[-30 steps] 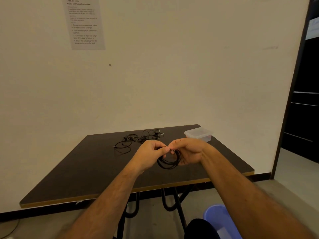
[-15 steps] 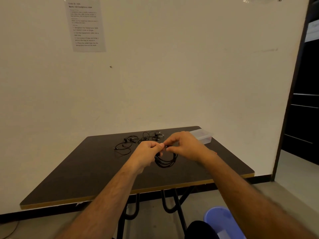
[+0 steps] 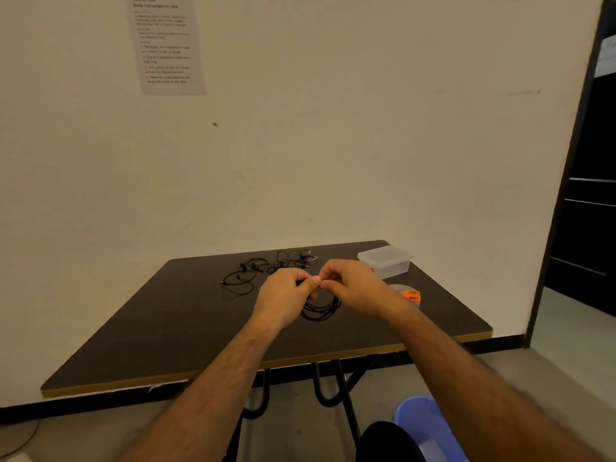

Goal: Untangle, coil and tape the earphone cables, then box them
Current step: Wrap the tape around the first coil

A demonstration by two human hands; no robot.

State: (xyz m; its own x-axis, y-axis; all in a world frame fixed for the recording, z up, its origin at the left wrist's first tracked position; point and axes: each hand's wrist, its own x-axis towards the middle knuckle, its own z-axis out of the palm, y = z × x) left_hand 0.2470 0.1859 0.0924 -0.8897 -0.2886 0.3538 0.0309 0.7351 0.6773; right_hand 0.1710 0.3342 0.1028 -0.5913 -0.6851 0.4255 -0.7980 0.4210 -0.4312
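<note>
A coiled black earphone cable [image 3: 320, 308] hangs in a loop over the dark table [image 3: 166, 328], pinched at its top between both hands. My left hand [image 3: 286, 295] grips it from the left and my right hand [image 3: 355, 286] from the right, fingertips meeting above the loop. Behind the hands lies a tangled pile of black earphones [image 3: 266, 270]. A clear plastic box with a lid [image 3: 385, 261] stands at the table's far right corner. A tape roll [image 3: 401, 290] and orange-handled scissors [image 3: 411, 295] lie just right of my right wrist.
A printed instruction sheet [image 3: 165, 45] is stuck on the wall behind the table. A blue plastic stool or bin [image 3: 430, 428] sits on the floor at the lower right. A dark doorway [image 3: 590, 195] opens on the right.
My right hand has turned over from palm-up to knuckles-up while pinching the top of the coil. Both hands have shifted slightly away from me, uncovering the tape and scissors.
</note>
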